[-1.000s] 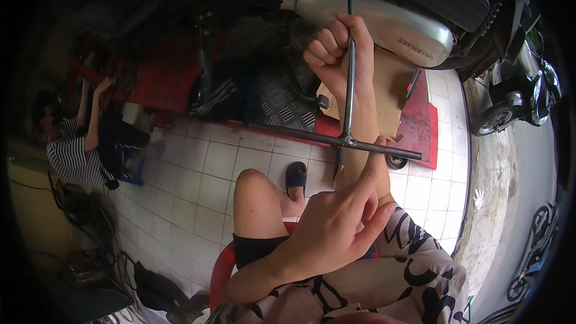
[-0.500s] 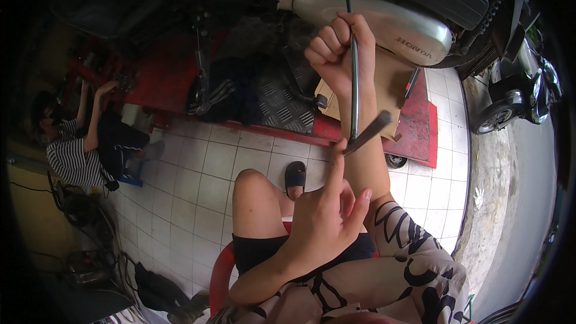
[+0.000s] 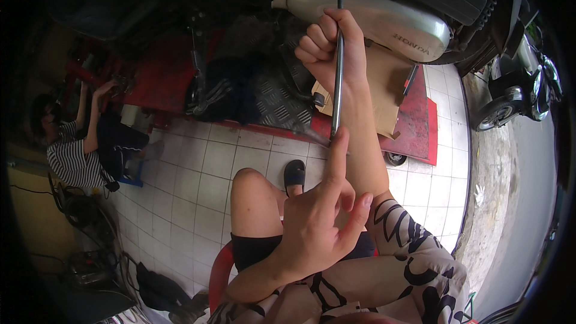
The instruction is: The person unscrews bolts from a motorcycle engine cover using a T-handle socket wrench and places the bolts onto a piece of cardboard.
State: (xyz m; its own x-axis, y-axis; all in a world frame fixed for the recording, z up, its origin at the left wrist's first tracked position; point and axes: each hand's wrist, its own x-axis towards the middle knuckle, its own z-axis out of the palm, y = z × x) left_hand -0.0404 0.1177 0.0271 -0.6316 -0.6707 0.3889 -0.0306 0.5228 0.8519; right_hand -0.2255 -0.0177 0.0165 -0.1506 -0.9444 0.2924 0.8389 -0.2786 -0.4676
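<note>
A long metal T-handle wrench (image 3: 338, 78) runs from the dark area beside the motorcycle's silver engine cover (image 3: 372, 21) back toward me. My right hand (image 3: 329, 45) is closed in a loose fist around its shaft near the far end. At the near end, the extended index finger of my left hand (image 3: 315, 222) meets the tool. That hand's thumb stands apart and its other fingers are curled, with nothing gripped. The wrench's cross handle is smeared by motion to the left of the fingertip. Where the far tip seats is too dark to make out.
The motorcycle stands over a red lift platform (image 3: 423, 126) with a metal tread plate (image 3: 279, 105). Flattened cardboard (image 3: 384, 72) lies there with a red-and-black tool (image 3: 411, 80). Another person (image 3: 78, 153) crouches at left. A second motorbike (image 3: 510, 105) is outside at right.
The cross handle has swung from the right of my left index finger to its left and blurred. My right hand and the shaft have shifted slightly left.
</note>
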